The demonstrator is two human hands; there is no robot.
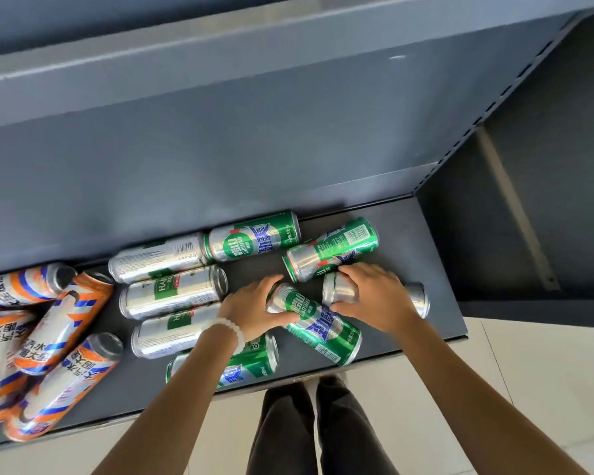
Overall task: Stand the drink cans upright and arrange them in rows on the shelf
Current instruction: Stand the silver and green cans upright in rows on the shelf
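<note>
Plainly at the first step: gripping two lying cans at the lower centre of the frame, ready to tip them up. Left hand [254,313] wrapped tight around the top end of a held green can [318,325] lying aslant near the front edge of the shelf [426,241]; right hand [371,296] closed over a held silver can [417,298] just right of it, fingers curled round the body. Next, calling for a lift and a turn of each wrist to set both on their bases, probably at the bare right end of the shelf or against the back wall, without knocking the neighbouring green can [331,248] just above the right hand's fingers. Counting outward: four green, namely the held one, that neighbour, a back green can [252,234] by the rear wall, and a front green can [254,363] under the left forearm; four silver, namely the held one plus three silver cans [172,291] lying side by side left of centre; at least four orange cans [66,320] heaped at the lower left, cut by the frame edge. None upright, no row begun.
</note>
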